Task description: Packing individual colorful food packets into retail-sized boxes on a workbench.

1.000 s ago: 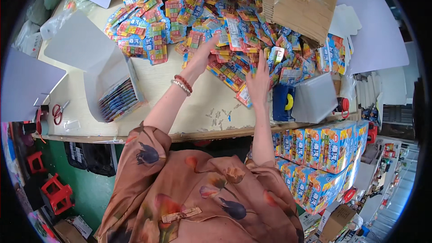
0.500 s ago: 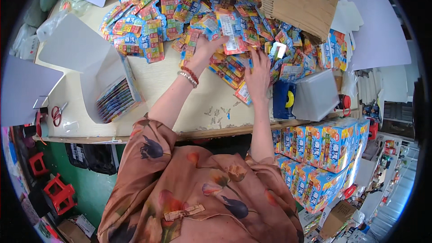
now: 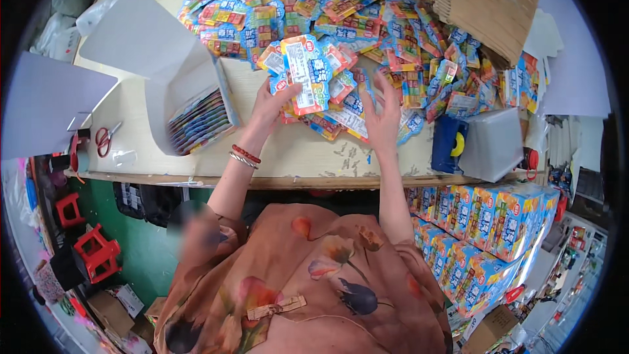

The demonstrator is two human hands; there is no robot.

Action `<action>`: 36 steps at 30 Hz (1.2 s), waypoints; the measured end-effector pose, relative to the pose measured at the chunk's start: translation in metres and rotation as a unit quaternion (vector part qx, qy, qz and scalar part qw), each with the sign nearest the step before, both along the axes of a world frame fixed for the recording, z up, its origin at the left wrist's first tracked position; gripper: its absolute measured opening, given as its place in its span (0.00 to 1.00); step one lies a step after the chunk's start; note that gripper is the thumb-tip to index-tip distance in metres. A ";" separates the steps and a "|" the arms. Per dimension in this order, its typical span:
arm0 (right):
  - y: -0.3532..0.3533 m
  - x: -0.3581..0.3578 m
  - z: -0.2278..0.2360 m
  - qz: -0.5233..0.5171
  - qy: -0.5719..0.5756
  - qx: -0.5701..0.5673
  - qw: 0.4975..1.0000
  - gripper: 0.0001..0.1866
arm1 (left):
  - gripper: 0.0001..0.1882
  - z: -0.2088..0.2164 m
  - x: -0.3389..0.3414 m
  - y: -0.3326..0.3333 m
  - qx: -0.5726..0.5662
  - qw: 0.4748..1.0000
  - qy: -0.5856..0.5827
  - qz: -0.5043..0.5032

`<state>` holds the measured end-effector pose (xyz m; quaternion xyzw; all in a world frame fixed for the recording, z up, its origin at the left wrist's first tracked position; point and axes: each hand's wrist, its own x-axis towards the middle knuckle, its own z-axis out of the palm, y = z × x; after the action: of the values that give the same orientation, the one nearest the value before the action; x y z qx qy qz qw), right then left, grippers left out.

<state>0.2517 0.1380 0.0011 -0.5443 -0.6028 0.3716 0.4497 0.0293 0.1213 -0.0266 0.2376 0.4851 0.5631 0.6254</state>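
Observation:
My left hand (image 3: 266,108) is closed on a flat colourful packet (image 3: 305,73), its thumb pressed on the white printed back panel. More packets of the same kind lie fanned out right behind and below it, and I cannot tell how many of them the hand also grips. To the right, my right hand (image 3: 382,115) has its fingers apart, close to the loose packets (image 3: 347,118) on the table's near part. Beyond both hands a large heap of packets (image 3: 347,3) spreads out, many showing rows of coloured blocks on blue backing.
At left a white box (image 3: 160,121) holds a row of upright packets, with red-handled scissors (image 3: 105,141) beside it. A cardboard box (image 3: 488,0) lies over the heap. A blue tape dispenser (image 3: 447,144) and a clear plastic box (image 3: 491,144) stand right, above stacked printed cartons (image 3: 485,223).
My left hand has drawn nearer and lower, bringing the packet with its printed back toward me. The right hand has come off the heap's edge with its fingers apart. The whole view has shifted.

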 end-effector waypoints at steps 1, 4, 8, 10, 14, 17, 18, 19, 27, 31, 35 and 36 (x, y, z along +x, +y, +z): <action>0.006 -0.006 -0.002 0.007 0.019 -0.003 1.000 0.31 | 0.27 0.003 0.001 -0.006 -0.008 1.000 -0.006 0.007; 0.025 -0.018 0.026 0.146 -0.224 0.206 0.941 0.35 | 0.30 -0.003 -0.003 -0.014 -0.012 1.000 -0.016 0.008; 0.048 -0.026 0.026 0.192 -0.074 -0.057 0.977 0.45 | 0.30 -0.004 0.000 -0.018 0.029 1.000 -0.004 0.012; 0.051 -0.032 0.017 0.195 -0.109 -0.051 0.973 0.46 | 0.31 0.001 0.002 -0.019 0.023 1.000 0.006 0.015; 0.052 -0.037 -0.013 0.143 -0.127 -0.034 0.981 0.36 | 0.30 -0.005 0.007 -0.019 0.041 0.999 0.032 0.014; 0.038 -0.037 -0.015 0.074 0.078 -0.168 0.980 0.29 | 0.28 -0.012 0.008 -0.019 0.032 0.999 -0.004 0.042; 0.035 -0.032 -0.018 0.074 0.076 -0.169 0.980 0.29 | 0.26 -0.014 0.009 -0.021 0.038 0.999 0.008 0.035; 0.033 -0.025 -0.024 0.048 0.110 -0.174 0.977 0.28 | 0.26 -0.016 0.009 -0.022 0.037 0.999 0.006 0.035; 0.018 -0.006 -0.018 0.018 0.242 -0.257 0.935 0.20 | 0.23 -0.020 0.014 -0.026 0.037 0.996 -0.030 0.076; 0.009 -0.019 0.001 -0.032 0.143 -0.293 0.945 0.18 | 0.22 -0.018 0.019 -0.027 0.001 0.993 -0.049 0.111; -0.002 -0.024 -0.025 -0.005 0.020 -0.180 0.983 0.19 | 0.26 -0.004 0.024 -0.029 0.036 0.993 -0.055 0.093; -0.002 -0.026 -0.020 -0.005 0.020 -0.182 0.983 0.19 | 0.28 -0.003 0.023 -0.030 0.046 0.995 -0.042 0.081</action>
<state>0.2256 0.1360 -0.0189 -0.6121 -0.5133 0.4842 0.3570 0.0521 0.0912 -0.0299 0.2026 0.4496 0.6432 0.5858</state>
